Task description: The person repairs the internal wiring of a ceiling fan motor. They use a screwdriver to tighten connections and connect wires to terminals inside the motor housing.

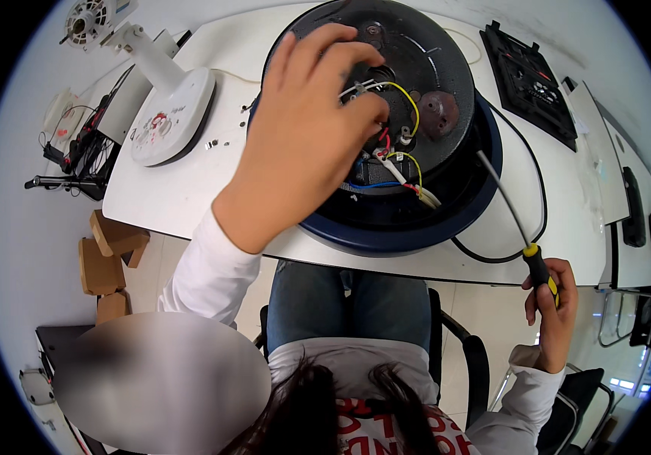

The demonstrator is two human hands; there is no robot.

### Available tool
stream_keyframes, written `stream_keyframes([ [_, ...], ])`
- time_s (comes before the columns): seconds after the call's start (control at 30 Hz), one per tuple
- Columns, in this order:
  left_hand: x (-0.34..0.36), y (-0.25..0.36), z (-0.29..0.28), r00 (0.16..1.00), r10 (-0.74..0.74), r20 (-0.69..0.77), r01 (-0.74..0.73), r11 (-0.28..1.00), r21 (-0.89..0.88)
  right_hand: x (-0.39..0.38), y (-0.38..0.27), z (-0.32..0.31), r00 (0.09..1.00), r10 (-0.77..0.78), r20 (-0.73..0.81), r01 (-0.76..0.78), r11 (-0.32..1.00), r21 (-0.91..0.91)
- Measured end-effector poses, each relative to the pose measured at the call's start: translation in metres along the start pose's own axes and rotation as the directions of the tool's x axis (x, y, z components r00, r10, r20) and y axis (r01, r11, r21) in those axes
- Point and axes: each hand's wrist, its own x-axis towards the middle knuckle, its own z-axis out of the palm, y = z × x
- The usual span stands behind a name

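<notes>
My left hand (299,129) reaches over a dark round metal plate (435,68) with white, yellow, red and blue wires (400,155). Its fingers bend down among the fittings, and what its fingertips hold, if anything, is hidden. The plate leans in a navy round housing (383,241), whose lower inside shows beside it. In my right hand (555,318), near the table's front edge, is a yellow-and-black screwdriver (538,269), its long shaft angled up to the housing's right rim.
A white appliance stand (174,114) and small loose parts (217,144) lie left on the white table (151,197). An open black tool case (526,80) is at the back right. A black cable (544,189) loops around the housing. Cardboard boxes (100,265) stand on the floor at left.
</notes>
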Motion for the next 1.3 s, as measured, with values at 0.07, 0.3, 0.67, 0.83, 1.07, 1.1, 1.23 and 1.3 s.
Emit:
stream_keyframes([
  [0.07,-0.008,-0.006,-0.01,0.998,-0.059,-0.031,0.055,0.992,-0.109,-0.003,0.007,-0.006,0.999,-0.044,-0.023,0.045,0.999,0.011],
  [0.3,-0.11,-0.045,-0.044,0.819,-0.566,-0.1,0.546,0.821,-0.168,-0.004,0.045,-0.016,0.968,-0.101,-0.231,0.061,0.982,-0.177],
  [0.67,-0.177,-0.065,0.007,0.667,-0.731,-0.144,0.745,0.646,0.166,0.013,0.071,-0.008,0.979,-0.051,-0.198,-0.067,0.837,-0.542],
  [0.83,-0.169,-0.076,0.019,0.652,-0.729,-0.21,0.757,0.64,0.129,0.024,0.05,0.018,0.965,-0.248,-0.082,0.053,0.492,-0.869],
  [1.07,-0.174,-0.085,0.017,0.627,-0.766,-0.14,0.776,0.63,0.025,0.047,0.028,0.034,0.952,-0.241,-0.19,-0.087,0.382,-0.92],
  [1.1,-0.175,-0.086,0.015,0.632,-0.764,-0.132,0.77,0.638,-0.002,0.048,0.026,0.031,0.952,-0.253,-0.174,-0.049,0.435,-0.899],
  [1.23,-0.183,-0.098,0.005,0.608,-0.786,-0.115,0.775,0.618,-0.131,0.06,0.032,0.04,0.953,-0.281,-0.116,0.046,0.511,-0.858],
  [1.3,-0.186,-0.108,-0.005,0.599,-0.795,-0.093,0.775,0.605,-0.184,0.07,0.046,0.042,0.948,-0.314,-0.045,0.144,0.552,-0.822],
])
